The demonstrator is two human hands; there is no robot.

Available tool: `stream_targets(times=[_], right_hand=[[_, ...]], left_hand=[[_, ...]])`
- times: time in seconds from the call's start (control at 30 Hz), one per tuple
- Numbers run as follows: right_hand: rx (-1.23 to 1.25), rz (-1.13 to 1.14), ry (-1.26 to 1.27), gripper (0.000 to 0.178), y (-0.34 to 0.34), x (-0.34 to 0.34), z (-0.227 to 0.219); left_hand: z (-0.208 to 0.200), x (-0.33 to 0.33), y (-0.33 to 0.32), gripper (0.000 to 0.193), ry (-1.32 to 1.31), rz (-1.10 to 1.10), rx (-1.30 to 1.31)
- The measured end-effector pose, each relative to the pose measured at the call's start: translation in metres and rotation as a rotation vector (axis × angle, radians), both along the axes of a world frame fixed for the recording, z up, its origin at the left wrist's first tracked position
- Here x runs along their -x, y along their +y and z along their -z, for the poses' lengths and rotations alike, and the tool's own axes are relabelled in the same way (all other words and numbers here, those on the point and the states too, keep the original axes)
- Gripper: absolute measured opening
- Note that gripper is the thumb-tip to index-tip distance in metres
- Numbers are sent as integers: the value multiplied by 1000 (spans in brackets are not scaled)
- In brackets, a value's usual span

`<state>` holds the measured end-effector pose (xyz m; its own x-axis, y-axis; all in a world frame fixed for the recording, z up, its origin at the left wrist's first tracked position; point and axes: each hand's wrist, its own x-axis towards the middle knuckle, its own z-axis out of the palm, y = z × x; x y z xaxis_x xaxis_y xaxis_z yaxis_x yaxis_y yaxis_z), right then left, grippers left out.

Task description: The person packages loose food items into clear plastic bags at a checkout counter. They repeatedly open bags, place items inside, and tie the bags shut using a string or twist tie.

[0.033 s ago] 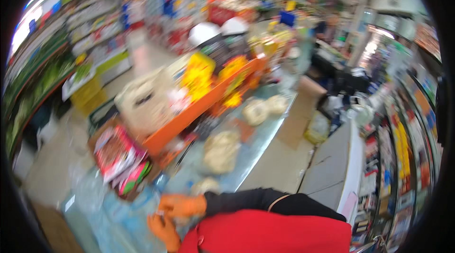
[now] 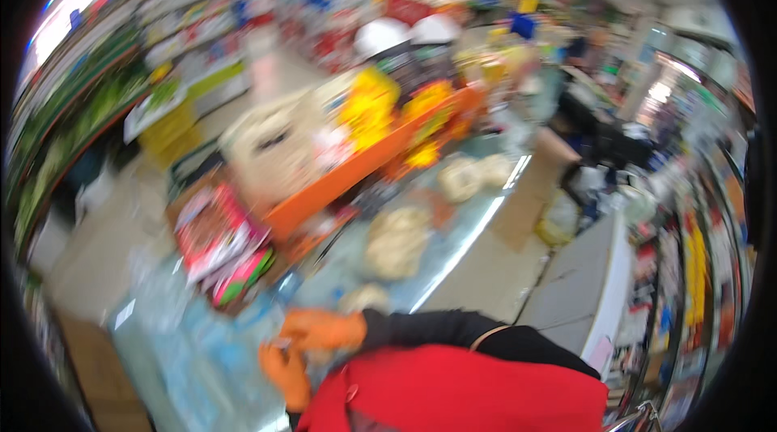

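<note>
Red cloth (image 2: pixel 461 387) and a black sleeve (image 2: pixel 441 327) are seen on the person at the near edge. The right hand (image 2: pixel 325 329) and the left hand (image 2: pixel 285 375) are held close together over the near end of a glass counter (image 2: pixel 344 272), with the fingers of both bent inward. A small pale item (image 2: pixel 282 344) is seen between the hands, at the fingertips; its kind is hidden by blur. The grip appears narrow, but how firmly the item is held, and by which hand, cannot be told. Pale blue plastic (image 2: pixel 206 371) is spread on the counter just left of the hands; whether it is touched cannot be told. Beyond it, a red packet (image 2: pixel 214 221) is stacked in an open carton. An orange tray (image 2: pixel 356 189) is placed farther along, with yellow packets (image 2: pixel 368 112) and a beige box (image 2: pixel 267 153) on its far side. Rounded cream-coloured bundles (image 2: pixel 398 242) are set along the right part of the counter. Two white-topped jars (image 2: pixel 382 38) are noted at the far side. Stocked shelves (image 2: pixel 692 270) are recorded at right.
</note>
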<state>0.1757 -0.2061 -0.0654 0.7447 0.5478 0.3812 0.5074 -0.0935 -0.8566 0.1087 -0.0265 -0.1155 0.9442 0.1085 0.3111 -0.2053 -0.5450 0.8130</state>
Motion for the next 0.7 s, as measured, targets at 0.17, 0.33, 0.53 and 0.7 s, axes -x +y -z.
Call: stream_targets(times=[0.17, 0.33, 0.53, 0.7], right_hand=[[263, -8, -84, 26, 2, 4, 1], [219, -81, -171, 17, 4, -7, -5], [284, 46, -248, 14, -16, -16, -9], [288, -101, -317, 13, -1, -18, -28]], left_hand=[[-39, 6, -4, 13, -110, 50, -151], [-25, 11, 0, 16, 88, 1, 170], [-31, 18, -1, 17, 426, -129, 652], [-33, 9, -4, 14, 75, -69, 107]])
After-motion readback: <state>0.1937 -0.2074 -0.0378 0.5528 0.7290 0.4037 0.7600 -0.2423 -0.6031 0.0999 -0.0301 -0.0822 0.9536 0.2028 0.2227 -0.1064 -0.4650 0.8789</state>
